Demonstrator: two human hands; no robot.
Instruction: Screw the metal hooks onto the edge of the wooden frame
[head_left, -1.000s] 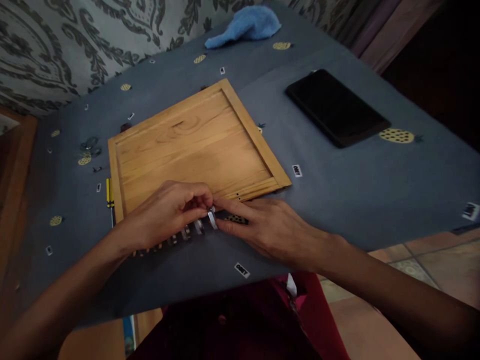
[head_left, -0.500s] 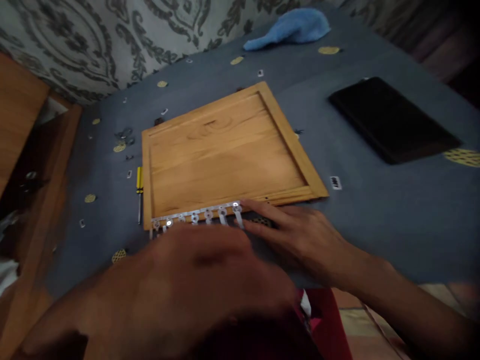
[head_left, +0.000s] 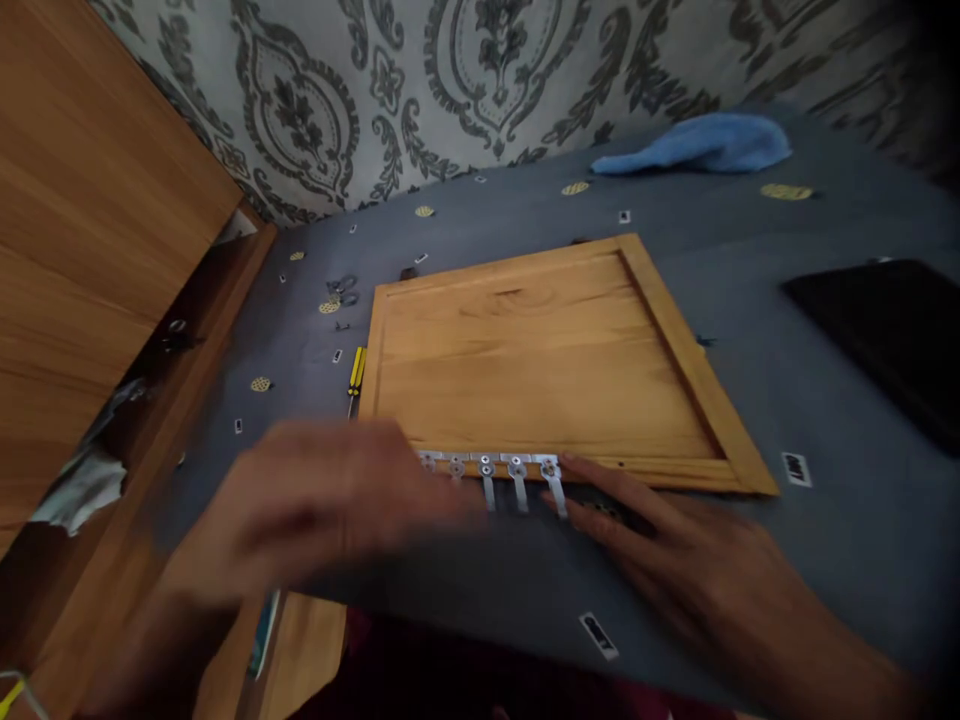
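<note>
A square wooden panel (head_left: 540, 360) with a raised frame lies flat on the dark blue patterned cloth (head_left: 840, 470). A metal strip (head_left: 495, 470) with several holes and hanging tabs sits along its near edge. My right hand (head_left: 675, 560) lies on the cloth with fingers stretched out, fingertips touching the strip's right end. My left hand (head_left: 315, 510) hovers over the panel's near left corner, smeared by motion, and its fingers cannot be made out. A yellow-handled screwdriver (head_left: 355, 372) lies just left of the panel.
A wooden cabinet (head_left: 82, 250) stands at the left, with a crumpled white scrap (head_left: 79, 490) on its lower ledge. A blue cloth (head_left: 697, 145) lies at the far edge and a black tablet (head_left: 892, 330) at the right. Small metal bits (head_left: 341, 290) lie far left.
My left hand has let go of the strip's end and swung left and toward me. The view has turned left, bringing the cabinet in. My right hand stays at the strip.
</note>
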